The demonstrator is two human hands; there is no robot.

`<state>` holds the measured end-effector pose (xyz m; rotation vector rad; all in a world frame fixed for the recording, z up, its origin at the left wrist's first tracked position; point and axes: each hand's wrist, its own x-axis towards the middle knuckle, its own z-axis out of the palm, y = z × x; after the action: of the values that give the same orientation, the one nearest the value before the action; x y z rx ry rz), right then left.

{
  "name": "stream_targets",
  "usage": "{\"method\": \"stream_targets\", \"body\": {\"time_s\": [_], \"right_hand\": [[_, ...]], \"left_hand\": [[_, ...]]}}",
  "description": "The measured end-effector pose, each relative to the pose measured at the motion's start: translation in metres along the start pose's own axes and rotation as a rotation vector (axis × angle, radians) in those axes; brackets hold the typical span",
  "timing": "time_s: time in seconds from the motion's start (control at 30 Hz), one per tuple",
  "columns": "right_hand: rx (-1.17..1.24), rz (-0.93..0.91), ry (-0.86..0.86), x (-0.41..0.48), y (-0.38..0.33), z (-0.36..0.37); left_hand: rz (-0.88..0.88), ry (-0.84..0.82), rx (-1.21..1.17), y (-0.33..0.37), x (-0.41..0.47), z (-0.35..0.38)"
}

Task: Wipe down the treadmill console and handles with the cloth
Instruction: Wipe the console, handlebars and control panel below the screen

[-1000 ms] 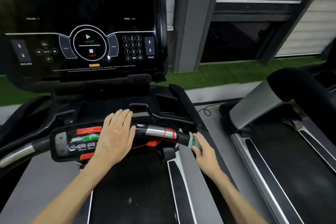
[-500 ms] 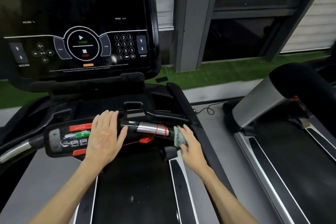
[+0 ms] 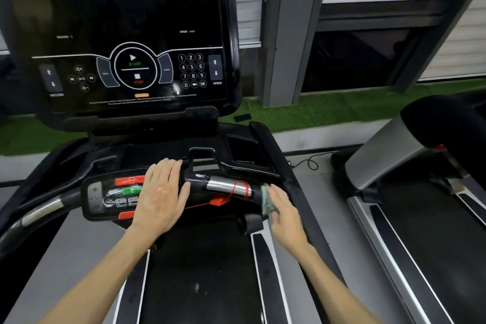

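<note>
The console [image 3: 118,42] stands at eleven o'clock, behind the crossbar handle [image 3: 226,187] that runs across the middle. The left hand [image 3: 160,197] lies flat on the handle's button panel [image 3: 105,197]. At three o'clock from it, the right hand [image 3: 285,214] holds the cloth [image 3: 268,201] against the handle's end. The belt [image 3: 200,271] lies at six o'clock and a second treadmill [image 3: 420,244] at four. A cable [image 3: 310,163] lies between the two machines.

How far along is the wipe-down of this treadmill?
Done: nothing visibly finished. In hand: the right hand holds the crumpled teal cloth against the right end of the black-and-silver front handlebar; the left hand rests flat on its control pad. Left: the large black console screen and curved left handle.
</note>
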<state>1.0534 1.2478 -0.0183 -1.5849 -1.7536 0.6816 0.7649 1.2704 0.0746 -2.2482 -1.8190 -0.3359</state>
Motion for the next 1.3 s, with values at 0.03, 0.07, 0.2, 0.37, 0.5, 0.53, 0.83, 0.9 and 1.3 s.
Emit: {"method": "stream_targets", "body": {"time_s": [0.03, 0.07, 0.2, 0.37, 0.5, 0.53, 0.83, 0.9, 1.3], "right_hand": [[0.005, 0.053, 0.028, -0.003, 0.005, -0.001], [0.005, 0.104, 0.05, -0.006, 0.007, 0.0], [-0.02, 0.096, 0.101, 0.003, -0.018, 0.018], [0.006, -0.103, 0.015, 0.014, -0.041, 0.023], [-0.035, -0.041, 0.023, 0.002, -0.008, 0.007], [-0.015, 0.034, 0.05, -0.001, -0.003, 0.005], [-0.068, -0.035, 0.072, 0.016, -0.057, 0.037], [-0.045, -0.07, 0.01, 0.014, -0.051, 0.03], [0.029, 0.028, 0.044, 0.014, -0.06, 0.027]], "left_hand": [[0.007, 0.002, 0.005, -0.001, 0.0, 0.0], [0.01, 0.003, 0.011, -0.001, -0.001, 0.0], [-0.009, 0.011, 0.016, 0.002, -0.001, 0.004], [0.003, 0.015, 0.003, -0.001, -0.002, 0.008], [0.025, 0.016, 0.024, -0.005, -0.002, 0.007], [0.022, 0.014, 0.027, -0.005, -0.002, 0.007], [-0.017, 0.044, -0.016, -0.001, -0.002, 0.016], [-0.012, 0.06, -0.034, -0.002, -0.002, 0.018], [-0.011, 0.096, -0.07, 0.001, -0.002, 0.014]]}}
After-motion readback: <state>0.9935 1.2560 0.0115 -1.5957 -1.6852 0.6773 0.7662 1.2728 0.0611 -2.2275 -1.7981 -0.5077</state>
